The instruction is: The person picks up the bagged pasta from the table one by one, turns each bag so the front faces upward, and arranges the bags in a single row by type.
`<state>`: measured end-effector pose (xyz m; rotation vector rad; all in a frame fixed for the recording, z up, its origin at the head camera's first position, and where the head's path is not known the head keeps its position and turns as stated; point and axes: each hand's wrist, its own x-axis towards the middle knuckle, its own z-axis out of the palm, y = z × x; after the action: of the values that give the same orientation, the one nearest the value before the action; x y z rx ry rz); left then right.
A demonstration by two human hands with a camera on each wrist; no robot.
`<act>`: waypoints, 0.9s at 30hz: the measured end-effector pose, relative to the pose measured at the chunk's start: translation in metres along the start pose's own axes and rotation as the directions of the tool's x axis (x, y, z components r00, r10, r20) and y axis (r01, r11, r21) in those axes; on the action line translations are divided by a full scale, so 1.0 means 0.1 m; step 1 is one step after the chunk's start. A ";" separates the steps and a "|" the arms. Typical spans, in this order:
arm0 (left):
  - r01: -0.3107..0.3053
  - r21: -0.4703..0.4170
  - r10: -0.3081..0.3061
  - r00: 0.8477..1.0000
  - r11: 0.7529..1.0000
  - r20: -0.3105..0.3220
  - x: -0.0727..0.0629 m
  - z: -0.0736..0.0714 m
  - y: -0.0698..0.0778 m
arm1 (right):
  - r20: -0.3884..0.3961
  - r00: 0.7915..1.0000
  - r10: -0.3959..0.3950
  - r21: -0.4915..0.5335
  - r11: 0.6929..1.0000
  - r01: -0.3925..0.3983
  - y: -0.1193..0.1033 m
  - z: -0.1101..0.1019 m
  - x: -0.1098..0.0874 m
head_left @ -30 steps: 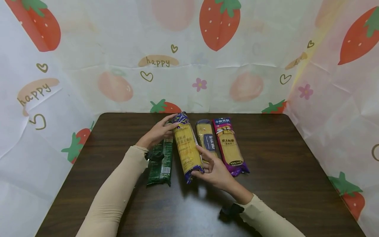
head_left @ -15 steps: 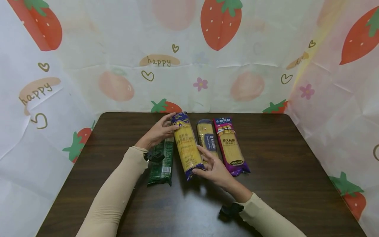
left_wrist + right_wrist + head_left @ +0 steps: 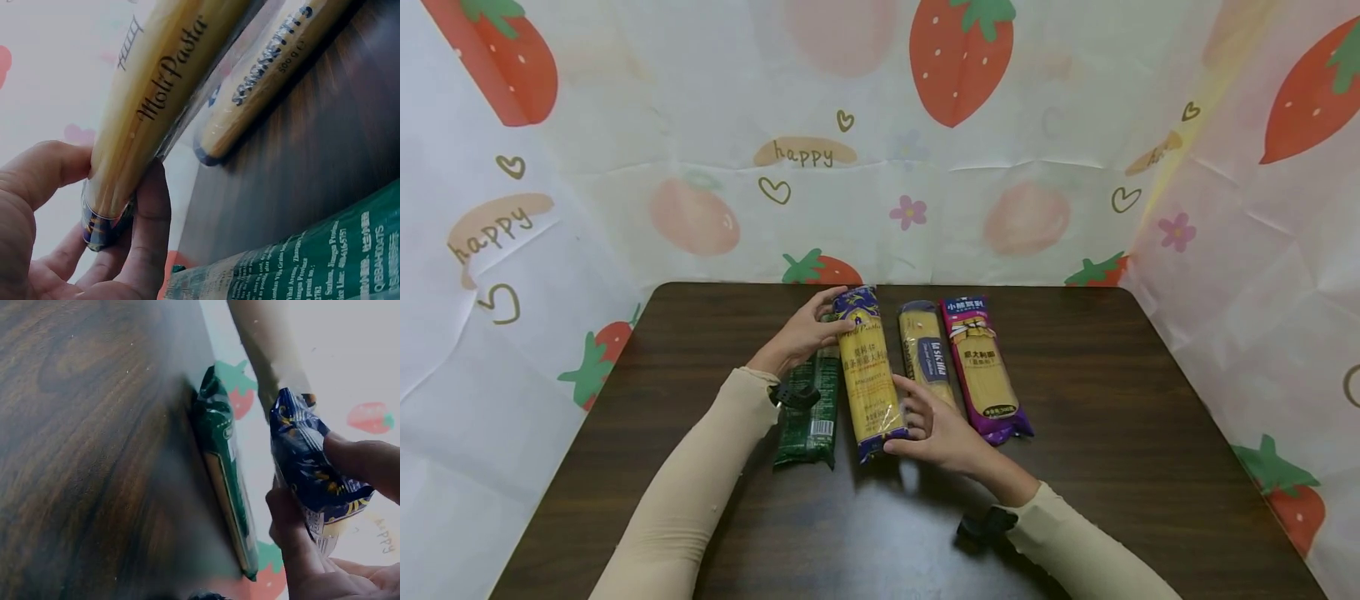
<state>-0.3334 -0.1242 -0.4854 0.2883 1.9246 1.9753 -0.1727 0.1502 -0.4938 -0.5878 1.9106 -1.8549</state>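
Both hands hold a yellow spaghetti packet [image 3: 869,375] with dark blue ends, raised over the table in the head view. My left hand [image 3: 801,337] grips its far end, thumb on the front; the left wrist view shows "Moli Pasta" on the wrapper [image 3: 169,81]. At the near end, my right hand [image 3: 943,429] pinches the crinkled blue end [image 3: 312,459] between thumb and fingers. A green packet [image 3: 808,417] lies just left, partly hidden under my left hand and wrist. To the right lies a yellow packet with a blue label [image 3: 928,350], its lower part behind my right hand.
A pink and purple spaghetti packet [image 3: 985,367] lies at the right end of the row. The dark wooden table [image 3: 1112,467] meets a strawberry-print cloth [image 3: 865,200] at its back and sides. A black band [image 3: 793,396] circles the left wrist.
The held packet has turned so its printed front faces up more squarely, and its near end has swung slightly left. The right hand has shifted with it; the other packets lie as before.
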 end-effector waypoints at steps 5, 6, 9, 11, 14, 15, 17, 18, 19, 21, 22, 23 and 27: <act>0.009 0.030 -0.009 1.000 1.000 0.009 0.04 -0.01 -0.02 | -0.002 1.000 0.009 0.054 0.999 -0.009 0.02 0.00 0.03; 0.009 0.039 -0.009 1.000 0.999 0.013 0.05 -0.01 -0.02 | -0.004 1.000 0.009 0.060 0.998 -0.009 0.02 0.00 0.04; 0.013 0.071 -0.014 1.000 0.997 0.019 0.08 -0.01 -0.02 | -0.018 1.000 0.020 0.050 0.999 -0.019 0.03 0.01 0.06; 0.020 0.097 -0.022 0.999 0.995 0.023 0.10 -0.01 -0.02 | -0.033 0.999 0.035 0.006 0.999 -0.035 0.02 0.02 0.08; 0.037 0.134 -0.040 0.999 0.990 0.024 0.15 -0.01 -0.02 | -0.065 0.996 0.064 -0.086 0.994 -0.070 0.01 0.04 0.10; 0.043 0.145 -0.047 0.999 0.988 0.023 0.17 -0.01 -0.03 | -0.079 0.994 0.073 -0.117 0.990 -0.082 0.01 0.03 0.11; 0.056 0.169 -0.060 0.998 0.984 0.018 0.21 -0.01 -0.04 | -0.101 0.992 0.081 -0.168 0.981 -0.097 0.01 0.03 0.14; 0.062 0.184 -0.066 0.998 0.981 0.014 0.23 -0.01 -0.05 | -0.111 0.990 0.082 -0.183 0.978 -0.101 0.02 0.03 0.15; 0.067 0.199 -0.070 0.997 0.978 0.012 0.24 -0.01 -0.06 | -0.121 0.989 0.080 -0.197 0.975 -0.103 0.02 0.03 0.17; 0.077 0.236 -0.080 0.997 0.969 0.006 0.27 -0.02 -0.09 | -0.127 0.989 0.077 -0.218 0.970 -0.103 0.04 0.03 0.20; 0.080 0.262 -0.084 0.996 0.962 0.002 0.27 -0.03 -0.09 | -0.128 0.989 0.074 -0.231 0.968 -0.102 0.06 0.03 0.21; 0.083 0.286 -0.087 0.996 0.955 0.002 0.28 -0.03 -0.10 | -0.129 0.989 0.073 -0.245 0.964 -0.103 0.07 0.02 0.22; 0.076 0.343 -0.086 0.996 0.936 0.014 0.32 -0.03 -0.12 | -0.144 0.986 0.088 -0.288 0.949 -0.127 0.11 0.01 0.25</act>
<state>-0.3624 -0.1139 -0.5006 0.3190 2.2189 1.5687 -0.1926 0.1357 -0.5049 -0.4512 2.2812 -1.5840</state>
